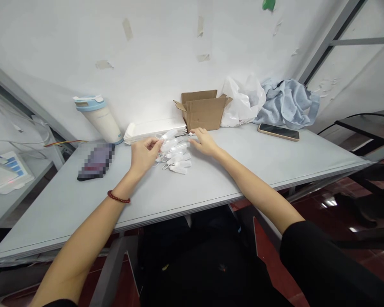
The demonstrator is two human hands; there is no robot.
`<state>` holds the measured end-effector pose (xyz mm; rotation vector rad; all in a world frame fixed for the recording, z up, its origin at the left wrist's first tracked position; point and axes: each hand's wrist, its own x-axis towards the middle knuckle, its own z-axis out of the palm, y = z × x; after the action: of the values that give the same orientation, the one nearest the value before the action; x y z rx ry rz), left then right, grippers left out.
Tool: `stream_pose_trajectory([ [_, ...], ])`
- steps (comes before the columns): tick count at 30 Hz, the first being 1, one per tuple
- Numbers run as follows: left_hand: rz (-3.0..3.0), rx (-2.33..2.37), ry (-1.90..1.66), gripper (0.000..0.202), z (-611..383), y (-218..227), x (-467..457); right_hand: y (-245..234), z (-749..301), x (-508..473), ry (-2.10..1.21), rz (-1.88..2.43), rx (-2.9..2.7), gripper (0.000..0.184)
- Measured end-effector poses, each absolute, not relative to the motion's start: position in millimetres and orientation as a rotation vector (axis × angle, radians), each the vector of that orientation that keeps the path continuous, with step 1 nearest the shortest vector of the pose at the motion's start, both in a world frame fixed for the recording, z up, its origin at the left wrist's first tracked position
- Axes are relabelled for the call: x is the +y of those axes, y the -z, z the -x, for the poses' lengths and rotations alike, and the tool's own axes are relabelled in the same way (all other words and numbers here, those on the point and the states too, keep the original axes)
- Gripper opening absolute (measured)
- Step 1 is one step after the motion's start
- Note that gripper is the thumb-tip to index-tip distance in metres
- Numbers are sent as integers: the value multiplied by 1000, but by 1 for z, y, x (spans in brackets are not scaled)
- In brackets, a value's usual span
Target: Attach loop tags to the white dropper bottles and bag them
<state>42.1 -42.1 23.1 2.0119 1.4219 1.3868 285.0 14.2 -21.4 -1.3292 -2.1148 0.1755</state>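
Observation:
My left hand (144, 154) is closed in a pinch on one small clear plastic tube (168, 134), lifted a little above a pile of several like tubes (177, 155) lying on the grey table (211, 183). My right hand (205, 142) rests at the right side of the pile, fingers curled on another small clear piece near the open cardboard box (202, 110). A red bead bracelet (118, 198) is on my left wrist.
White trays (153, 129) are stacked behind the pile, beside a cream tumbler with a blue lid (99, 118). A phone (278, 131) lies at the right, a plastic bag (243, 102) and blue cloth (288, 102) behind it. A dark blurred object (96, 161) lies left.

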Motion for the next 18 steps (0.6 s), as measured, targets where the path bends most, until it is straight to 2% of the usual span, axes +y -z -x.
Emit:
stream_pose_trajectory([
  [8,-2070,1583,-1315,36,-36,-20,-33,24,-291,17,-200,1594,-2316,59],
  [18,-2091,1539,-1332,41,-37,-21,-35,31,-296,26,-163,1608,-2366,61],
])
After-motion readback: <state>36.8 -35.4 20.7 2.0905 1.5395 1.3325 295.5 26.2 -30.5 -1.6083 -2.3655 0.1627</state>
